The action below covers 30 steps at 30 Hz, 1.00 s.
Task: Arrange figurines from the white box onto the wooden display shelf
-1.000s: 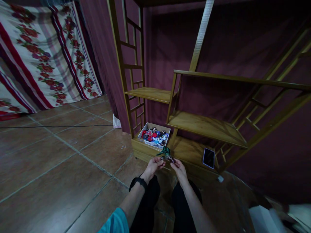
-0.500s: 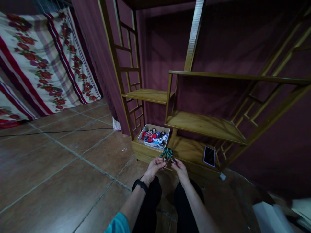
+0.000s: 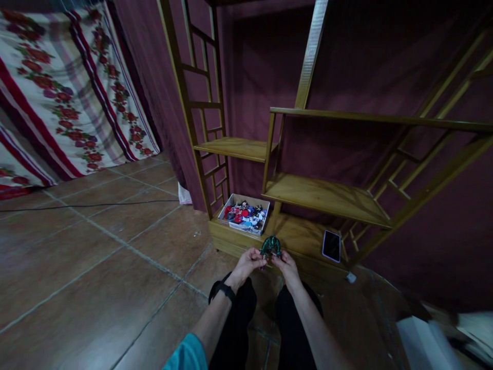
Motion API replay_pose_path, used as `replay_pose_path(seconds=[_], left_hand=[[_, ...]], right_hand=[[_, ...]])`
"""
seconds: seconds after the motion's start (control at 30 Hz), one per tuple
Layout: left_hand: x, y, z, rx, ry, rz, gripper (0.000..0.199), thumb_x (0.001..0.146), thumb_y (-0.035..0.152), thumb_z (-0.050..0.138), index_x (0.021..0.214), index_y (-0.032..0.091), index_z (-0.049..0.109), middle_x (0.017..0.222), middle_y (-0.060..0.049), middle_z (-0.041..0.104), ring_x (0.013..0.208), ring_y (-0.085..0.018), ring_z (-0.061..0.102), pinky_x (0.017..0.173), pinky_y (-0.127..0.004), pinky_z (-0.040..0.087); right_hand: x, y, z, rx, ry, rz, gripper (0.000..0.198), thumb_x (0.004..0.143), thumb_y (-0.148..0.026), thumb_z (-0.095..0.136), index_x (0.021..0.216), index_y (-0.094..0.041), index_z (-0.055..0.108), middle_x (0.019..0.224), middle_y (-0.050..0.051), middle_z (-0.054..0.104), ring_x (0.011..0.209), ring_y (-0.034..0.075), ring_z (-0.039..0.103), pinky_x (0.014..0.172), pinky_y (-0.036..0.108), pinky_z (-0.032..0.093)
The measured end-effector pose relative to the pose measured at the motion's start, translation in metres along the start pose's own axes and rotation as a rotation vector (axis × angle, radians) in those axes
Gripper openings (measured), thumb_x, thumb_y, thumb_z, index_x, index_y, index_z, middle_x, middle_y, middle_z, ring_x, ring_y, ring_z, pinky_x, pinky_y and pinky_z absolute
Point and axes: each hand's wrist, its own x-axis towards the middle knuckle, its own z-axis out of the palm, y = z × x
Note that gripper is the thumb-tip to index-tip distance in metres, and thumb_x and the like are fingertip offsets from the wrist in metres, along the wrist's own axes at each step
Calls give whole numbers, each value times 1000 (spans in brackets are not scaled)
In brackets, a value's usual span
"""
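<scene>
Between my two hands is a small dark green toy figure (image 3: 271,245), held just in front of the low shelf unit. My left hand (image 3: 249,262) pinches its left side, and my right hand (image 3: 285,263) grips its right side. The fingertips cover the figure's lower edges, so its fine detail is hard to make out. Just beyond the hands, a shallow open box (image 3: 246,230) sits on the bottom shelf, filled with several small red, white, blue and black toys (image 3: 247,213).
A wooden shelf unit (image 3: 327,198) stands ahead, with a tablet or phone (image 3: 332,245) lying on its bottom board. A black cable (image 3: 96,205) crosses the tiled floor at left, below a hanging floral cloth (image 3: 73,103). White objects (image 3: 418,341) lie at lower right.
The figure has been turned between my hands; its green part now faces up more centrally and its lower parts show less. Both hands still hold it. The view has shifted slightly.
</scene>
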Motion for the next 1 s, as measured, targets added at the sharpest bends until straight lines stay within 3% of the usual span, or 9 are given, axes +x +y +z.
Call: replay_pose_path(seconds=[0.23,0.47,0.7,1.0], left_hand=[[0,3,1,43,37,27,36,48,22,80,73,12,56,68,-2,64,61,-12,59,60,-24,43],[0,8,-1,55,74,6,32,55,27,77,79,12,62,76,-7,67,69,-14,61,66,-24,43],[0,9,-5,51,81,-22,34,59,31,74,85,12,64,83,-9,68,75,-16,62,64,-24,43],[1,10,-5,5,147,-36,30,60,28,74,83,11,65,80,-11,67,70,-14,61,62,-22,44]], right_hand=[[-3,-5,2,-5,-10,0,43,51,-29,76,91,-19,63,97,4,66,90,22,60,80,37,48],[-6,-8,2,-17,39,33,44,50,-29,76,93,-21,64,98,4,64,84,20,60,70,33,50],[-10,-12,-2,-119,-45,-19,39,59,-33,70,96,-24,61,102,3,62,83,18,59,64,28,48],[-24,-29,4,-86,-146,41,38,62,-37,69,96,-25,59,105,4,59,82,18,61,70,31,49]])
